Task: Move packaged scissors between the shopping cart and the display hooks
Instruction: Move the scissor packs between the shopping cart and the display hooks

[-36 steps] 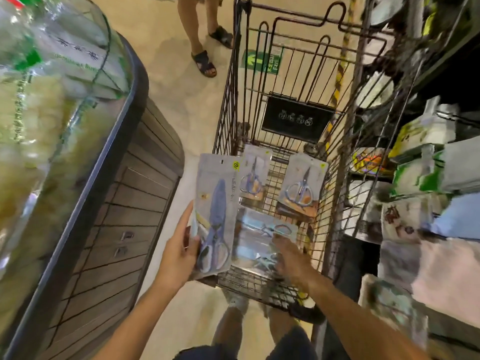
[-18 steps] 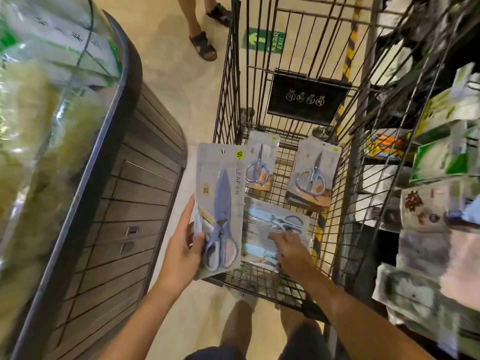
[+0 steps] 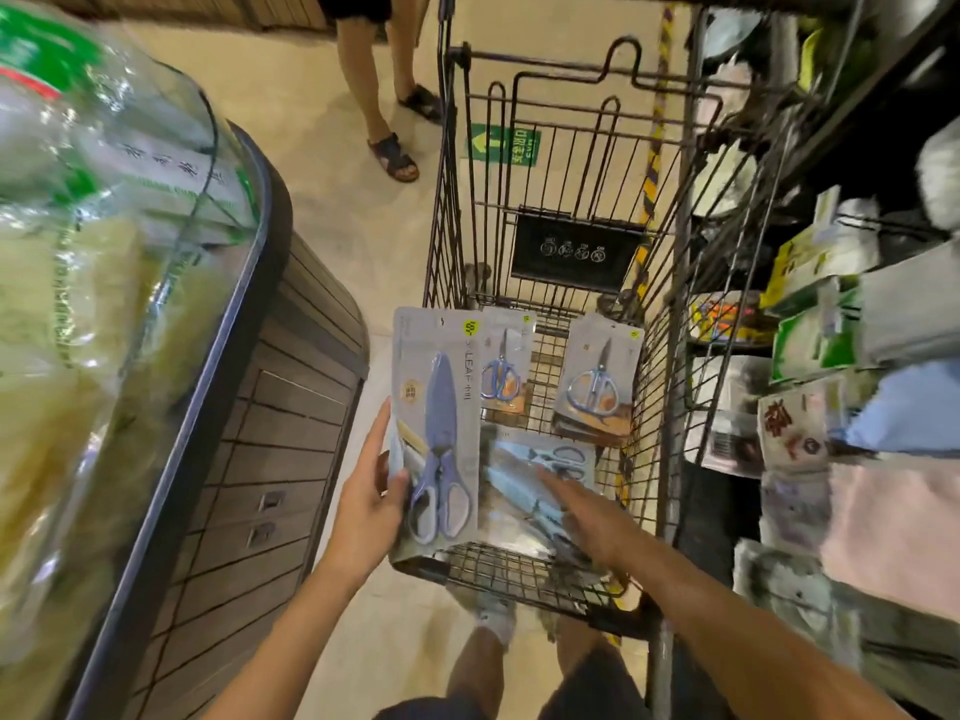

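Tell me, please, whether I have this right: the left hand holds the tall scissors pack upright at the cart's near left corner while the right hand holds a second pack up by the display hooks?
Not quite. In the head view the right hand is down in the shopping cart, over a blurred scissors pack lying there, not at the hooks. The left hand does hold the tall scissors pack upright at the near left corner.

Both my arms forward: left hand (image 3: pixel 370 504) in a thumb-over-edge pinch, right hand (image 3: pixel 587 517) flat, fingers outstretched.
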The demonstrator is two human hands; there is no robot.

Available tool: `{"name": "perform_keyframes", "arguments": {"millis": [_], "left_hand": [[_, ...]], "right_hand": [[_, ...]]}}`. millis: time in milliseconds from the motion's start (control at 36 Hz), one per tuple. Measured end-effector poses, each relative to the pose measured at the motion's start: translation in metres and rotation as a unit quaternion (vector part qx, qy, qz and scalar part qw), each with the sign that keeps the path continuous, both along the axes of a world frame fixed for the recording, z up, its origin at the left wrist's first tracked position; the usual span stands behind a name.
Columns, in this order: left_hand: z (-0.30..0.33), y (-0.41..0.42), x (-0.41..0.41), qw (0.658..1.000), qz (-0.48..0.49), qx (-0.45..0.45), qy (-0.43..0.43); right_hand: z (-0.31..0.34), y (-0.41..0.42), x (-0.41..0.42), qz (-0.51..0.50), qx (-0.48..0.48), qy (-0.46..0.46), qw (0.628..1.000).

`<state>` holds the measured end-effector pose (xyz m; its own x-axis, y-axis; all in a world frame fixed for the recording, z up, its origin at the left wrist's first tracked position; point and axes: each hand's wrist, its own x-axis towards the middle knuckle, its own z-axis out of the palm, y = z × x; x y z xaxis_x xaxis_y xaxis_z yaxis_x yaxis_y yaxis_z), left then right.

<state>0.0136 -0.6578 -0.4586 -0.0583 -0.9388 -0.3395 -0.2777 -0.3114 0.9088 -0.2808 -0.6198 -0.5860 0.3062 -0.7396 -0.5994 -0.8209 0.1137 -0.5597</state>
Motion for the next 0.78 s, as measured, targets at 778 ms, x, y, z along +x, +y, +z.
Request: {"name": "perform_keyframes", "arguments": {"millis": [778], "left_hand": [[0.186, -0.006, -0.110, 0.946, -0.245, -0.201, 0.063]], "right_hand": [[0.293, 0.143, -0.081, -0.517, -0.290, -0.252, 0.765]]}}
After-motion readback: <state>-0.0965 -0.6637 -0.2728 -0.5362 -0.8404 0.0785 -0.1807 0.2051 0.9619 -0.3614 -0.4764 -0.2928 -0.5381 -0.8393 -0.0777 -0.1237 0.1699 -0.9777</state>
